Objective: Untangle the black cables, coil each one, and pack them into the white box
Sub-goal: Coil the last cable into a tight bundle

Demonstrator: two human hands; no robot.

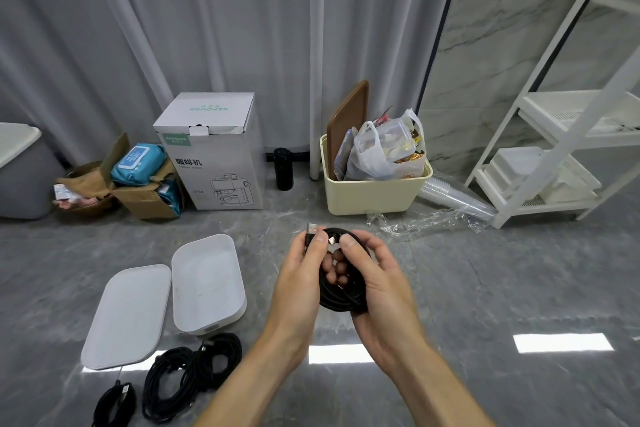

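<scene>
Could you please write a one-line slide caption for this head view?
Both hands hold a coiled black cable above the floor, right of the open white box.

So from my feed the big landmark is the coffee machine carton (pixel 211 149) standing against the grey curtain (pixel 207 17). Left of it there's a torn brown cardboard box (pixel 145 198) with a blue wet-wipes pack (pixel 138 163) on top. Just right of the carton is a black bottle (pixel 284 168), then farther right a cream bin (pixel 374 194) stuffed with a plastic bag (pixel 381 149) and a brown board (pixel 348 118). Beyond that lies a sleeve of clear plastic cups (pixel 453 199), and at far right a white shelf rack (pixel 561 149).
</scene>
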